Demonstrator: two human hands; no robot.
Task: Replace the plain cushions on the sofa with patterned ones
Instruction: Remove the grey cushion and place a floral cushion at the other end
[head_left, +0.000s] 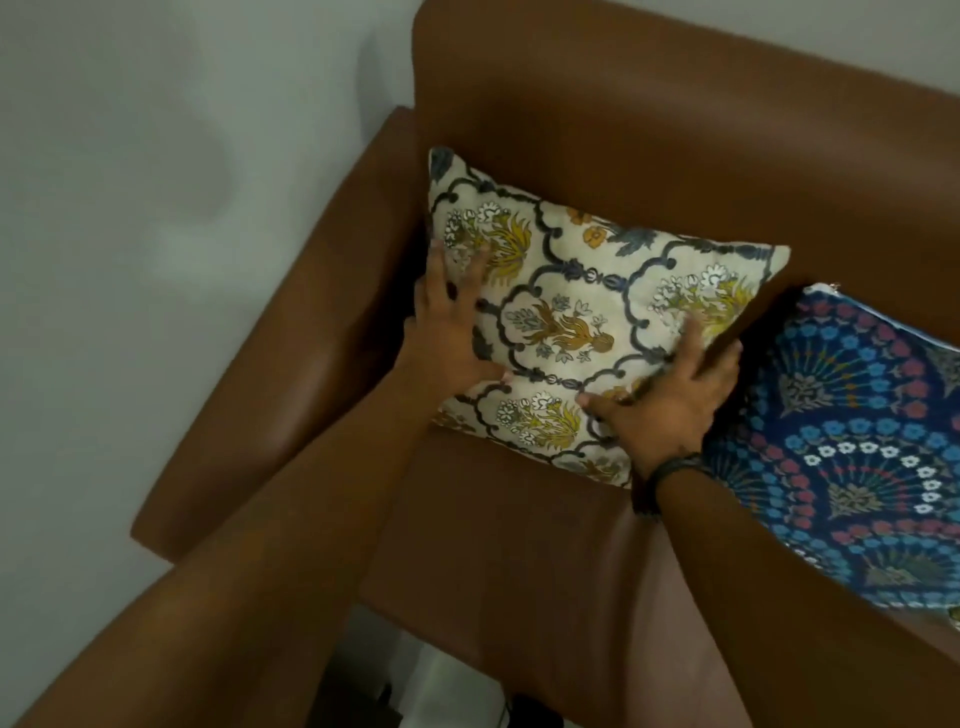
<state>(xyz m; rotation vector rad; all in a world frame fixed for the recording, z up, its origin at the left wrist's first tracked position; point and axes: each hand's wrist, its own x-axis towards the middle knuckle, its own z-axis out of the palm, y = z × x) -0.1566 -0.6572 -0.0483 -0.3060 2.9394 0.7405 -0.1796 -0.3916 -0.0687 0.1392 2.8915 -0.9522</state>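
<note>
A cream cushion (576, 312) with a dark lattice and yellow flowers leans against the backrest of the brown leather sofa (649, 130), in the corner by the armrest. My left hand (449, 322) lies flat on its left edge with the fingers spread. My right hand (670, 389) presses flat on its lower right part, a dark band on the wrist. Neither hand grips it. A blue cushion (852, 447) with red and white flower rings leans to the right, touching the cream one. No plain cushion is in view.
The sofa's left armrest (291, 364) runs along a pale wall (156, 208). The brown seat (519, 545) shows in front of the cushions. Pale floor and some dark objects (384, 696) show below the seat's front edge.
</note>
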